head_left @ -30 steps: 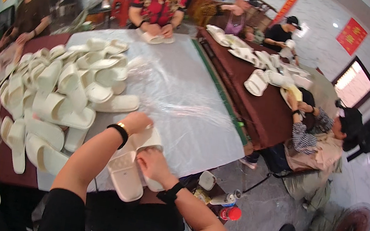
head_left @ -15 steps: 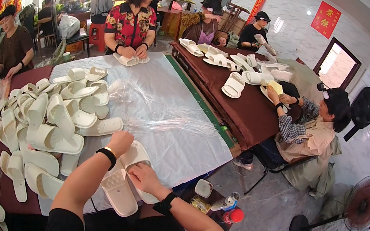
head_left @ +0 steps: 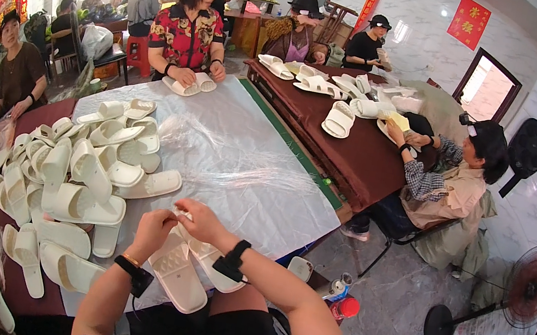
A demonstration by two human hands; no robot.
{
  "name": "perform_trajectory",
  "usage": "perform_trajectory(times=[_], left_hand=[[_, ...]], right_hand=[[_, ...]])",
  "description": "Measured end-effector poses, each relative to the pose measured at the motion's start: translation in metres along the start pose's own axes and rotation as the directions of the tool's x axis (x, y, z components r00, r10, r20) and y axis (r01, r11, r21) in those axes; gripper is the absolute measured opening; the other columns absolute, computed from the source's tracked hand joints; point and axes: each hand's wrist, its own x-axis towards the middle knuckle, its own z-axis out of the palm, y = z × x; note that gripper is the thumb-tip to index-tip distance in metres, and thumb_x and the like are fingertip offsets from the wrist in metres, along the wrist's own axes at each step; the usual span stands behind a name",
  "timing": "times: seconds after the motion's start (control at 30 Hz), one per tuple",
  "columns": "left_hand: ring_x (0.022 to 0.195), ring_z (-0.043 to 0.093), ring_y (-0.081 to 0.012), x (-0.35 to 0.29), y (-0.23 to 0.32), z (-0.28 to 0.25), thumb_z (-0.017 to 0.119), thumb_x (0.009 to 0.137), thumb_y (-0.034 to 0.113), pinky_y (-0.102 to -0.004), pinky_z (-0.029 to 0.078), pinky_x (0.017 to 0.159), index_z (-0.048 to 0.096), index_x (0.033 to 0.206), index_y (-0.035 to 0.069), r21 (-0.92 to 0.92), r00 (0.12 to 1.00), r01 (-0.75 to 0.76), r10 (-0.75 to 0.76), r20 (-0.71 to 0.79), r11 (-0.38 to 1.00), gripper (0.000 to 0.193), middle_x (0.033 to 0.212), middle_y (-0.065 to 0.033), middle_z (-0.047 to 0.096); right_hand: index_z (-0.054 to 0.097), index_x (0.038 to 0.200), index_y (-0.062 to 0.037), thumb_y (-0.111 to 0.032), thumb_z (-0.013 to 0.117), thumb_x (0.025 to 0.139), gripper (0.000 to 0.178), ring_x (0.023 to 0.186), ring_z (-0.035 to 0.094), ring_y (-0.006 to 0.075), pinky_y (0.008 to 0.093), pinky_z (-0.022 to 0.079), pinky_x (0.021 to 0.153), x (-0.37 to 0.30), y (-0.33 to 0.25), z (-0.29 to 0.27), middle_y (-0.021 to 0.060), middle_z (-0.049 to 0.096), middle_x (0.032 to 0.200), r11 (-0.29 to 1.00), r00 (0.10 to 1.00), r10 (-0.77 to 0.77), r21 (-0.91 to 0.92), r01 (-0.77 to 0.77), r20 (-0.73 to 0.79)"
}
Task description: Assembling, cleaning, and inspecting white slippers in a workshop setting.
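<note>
Just in front of me a pair of cream-coloured slippers lies side by side at the near table edge: the left slipper point(head_left: 180, 279) shows its patterned sole, and the right slipper point(head_left: 222, 275) is partly behind my wrist. Above their far ends my left hand point(head_left: 151, 232) and my right hand point(head_left: 198, 219) meet, fingertips pinched together. Whatever lies between the fingers is too small or hidden to name. To the left of my left hand rises a large heap of the same slippers point(head_left: 86, 206).
Thin clear plastic strands point(head_left: 246, 172) lie on the sheet-covered table point(head_left: 273, 222). Across it, a person point(head_left: 187, 37) handles another pair. Co-workers sit at a brown table point(head_left: 355, 157) with more slippers. A red-lidded jar point(head_left: 346, 308) and a standing fan point(head_left: 533, 286) are at right.
My right hand has moved up and left from the right slipper to meet my left hand. The left hand has come down and toward me slightly.
</note>
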Motion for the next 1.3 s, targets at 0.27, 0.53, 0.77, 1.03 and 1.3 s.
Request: perform_trajectory(times=[0.27, 0.53, 0.77, 1.03, 1.3], left_hand=[[0.068, 0.060, -0.0105, -0.021, -0.020, 0.023, 0.065, 0.084, 0.008, -0.0266, 0.048, 0.063, 0.068, 0.094, -0.002, -0.385, 0.937, 0.277, -0.336, -0.096, 0.880, 0.014, 0.077, -0.0072, 0.068], [0.071, 0.057, -0.0095, -0.024, -0.022, 0.027, 0.064, 0.083, 0.006, -0.0247, 0.046, 0.060, 0.064, 0.105, -0.002, -0.581, 0.803, 0.371, -0.564, -0.190, 0.724, 0.023, 0.081, -0.0037, 0.064], [0.071, 0.057, -0.0064, -0.011, -0.022, 0.029, 0.065, 0.088, 0.010, -0.0217, 0.046, 0.064, 0.069, 0.103, 0.000, -0.676, 0.819, 0.385, -0.570, -0.063, 0.628, 0.019, 0.084, -0.0029, 0.069], [0.082, 0.061, -0.0094, -0.014, -0.021, 0.034, 0.059, 0.091, 0.008, -0.0247, 0.051, 0.071, 0.062, 0.122, 0.002, -0.712, 0.899, 0.238, -0.427, -0.096, 0.661, 0.031, 0.101, -0.0063, 0.070], [0.076, 0.062, -0.0117, -0.033, -0.027, 0.023, 0.061, 0.090, 0.010, -0.0255, 0.050, 0.069, 0.068, 0.106, -0.001, -0.716, 0.832, 0.355, -0.553, -0.052, 0.601, 0.020, 0.088, -0.0088, 0.071]], right_hand=[[0.064, 0.091, 0.0002, -0.017, 0.060, 0.084, 0.019, 0.075, 0.065, 0.0303, 0.0365, 0.050, 0.068, -0.006, 0.003, 0.017, 0.0159, 0.067, 0.081, 0.947, 0.934, 0.259, 0.125, -0.295, 0.245], [0.062, 0.089, 0.0005, -0.013, 0.057, 0.088, 0.015, 0.065, 0.060, 0.0138, 0.0300, 0.048, 0.061, -0.011, 0.010, 0.032, 0.0066, 0.064, 0.070, 0.731, 0.835, 0.537, 0.427, -0.532, 0.120], [0.062, 0.087, -0.0021, -0.006, 0.056, 0.085, 0.008, 0.064, 0.054, 0.0065, 0.0236, 0.045, 0.058, -0.015, 0.025, 0.021, 0.0013, 0.062, 0.072, 0.738, 0.843, 0.522, 0.428, -0.523, 0.131], [0.066, 0.092, -0.0020, -0.009, 0.059, 0.086, 0.011, 0.067, 0.054, 0.0060, 0.0232, 0.044, 0.060, -0.012, 0.008, 0.016, 0.0000, 0.063, 0.074, 0.779, 0.841, 0.513, 0.319, -0.540, 0.173], [0.067, 0.092, -0.0018, -0.010, 0.059, 0.087, 0.012, 0.067, 0.058, 0.0099, 0.0255, 0.046, 0.060, -0.015, 0.003, 0.034, 0.0046, 0.065, 0.075, 0.745, 0.833, 0.496, 0.372, -0.554, 0.247]])
